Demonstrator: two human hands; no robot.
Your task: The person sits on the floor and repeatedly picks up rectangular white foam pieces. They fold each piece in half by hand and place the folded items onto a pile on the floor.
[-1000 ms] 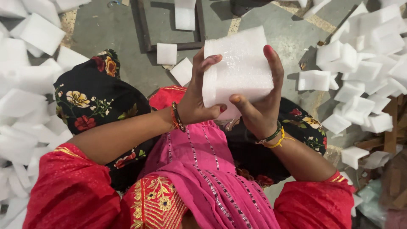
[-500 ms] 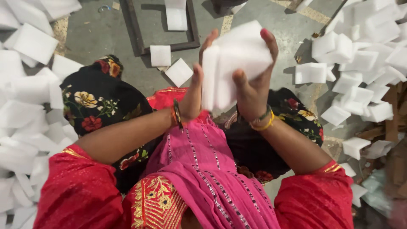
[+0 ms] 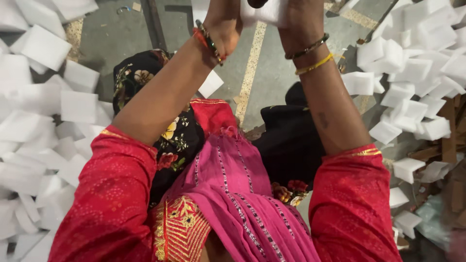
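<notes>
Both my arms are raised toward the top edge of the head view. My left hand (image 3: 224,20) and my right hand (image 3: 302,19) are cut off by the frame, so only the wrists with bangles and the heels of the hands show. Between them is the lower corner of a white foam block (image 3: 268,10), with a hand pressed against each side. My red sleeves, pink scarf and black floral trousers fill the lower part of the view.
Loose white foam blocks are heaped on the left (image 3: 43,121) and on the right (image 3: 417,63). One block (image 3: 210,83) lies on the grey concrete floor (image 3: 272,73) beside my left knee. Wooden scraps (image 3: 449,140) sit at the right edge.
Both hands have lifted the foam block up and away, from chest height to the top edge. The view has tilted down toward my lap.
</notes>
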